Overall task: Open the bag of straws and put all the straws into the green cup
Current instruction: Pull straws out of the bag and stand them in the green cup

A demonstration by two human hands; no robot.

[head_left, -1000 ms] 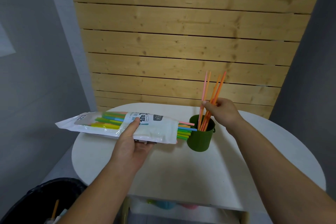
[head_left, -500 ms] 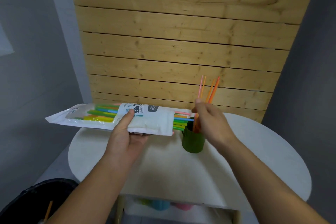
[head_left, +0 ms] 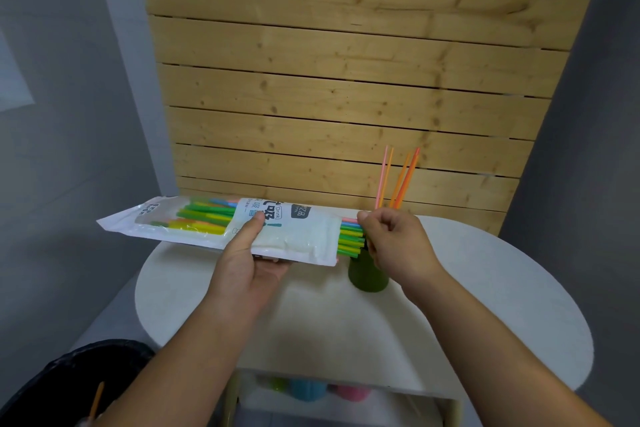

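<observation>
- Behind the table on my feed, a pale plank wall [head_left: 346, 80] fills the background.
- Below it sits the round white table [head_left: 485, 305], with a black-lined bin [head_left: 69, 374] on the floor at lower left.
- Held level above the table's far left part is the bag of straws [head_left: 301, 239], its open mouth pointing right, toward the green cup.
- My view shows the left hand [head_left: 249, 267] gripping the bag from below at its middle, thumb pressed on the printed face.
- At the bag's mouth is the right hand [head_left: 398, 246], fingers curled, thumb against the straw ends [head_left: 349, 239] poking out; I cannot tell whether it actually pinches one.
- Partly hidden behind that hand, the green cup [head_left: 367, 276] stands upright on the table, just beneath the bag's mouth.
- A few pink and orange straws [head_left: 401, 180] lean out of the cup, rising above the hand.
- Small coloured cups [head_left: 308, 390] sit on a shelf under the table.
</observation>
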